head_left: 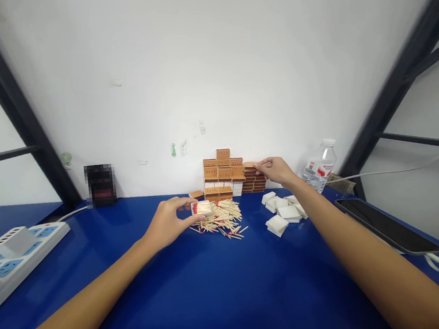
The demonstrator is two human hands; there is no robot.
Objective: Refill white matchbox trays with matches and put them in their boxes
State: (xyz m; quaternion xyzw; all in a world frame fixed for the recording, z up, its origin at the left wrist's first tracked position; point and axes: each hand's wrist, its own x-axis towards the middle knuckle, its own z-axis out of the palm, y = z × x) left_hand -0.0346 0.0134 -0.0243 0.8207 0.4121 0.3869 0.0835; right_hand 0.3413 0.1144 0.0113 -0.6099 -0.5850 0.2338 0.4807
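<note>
My left hand (pixel 169 221) pinches a small white tray filled with matches (pixel 201 207) just above the left edge of a loose pile of red-tipped matches (pixel 224 219) on the blue table (pixel 200 294). My right hand (pixel 276 171) reaches to the back and pinches the top flat orange sleeve (pixel 251 165) of a stack of flattened matchbox sleeves (pixel 255 182). Beside that stack stands a wall of stacked orange matchboxes (pixel 223 175). Several empty white trays (pixel 283 211) lie under my right forearm.
A white power strip (pixel 15 254) lies at the left edge. A water bottle (pixel 320 168) stands at the back right, with a dark phone (pixel 386 224) and a white cable (pixel 435 263) along the right edge. A dark box (pixel 100 185) sits against the wall.
</note>
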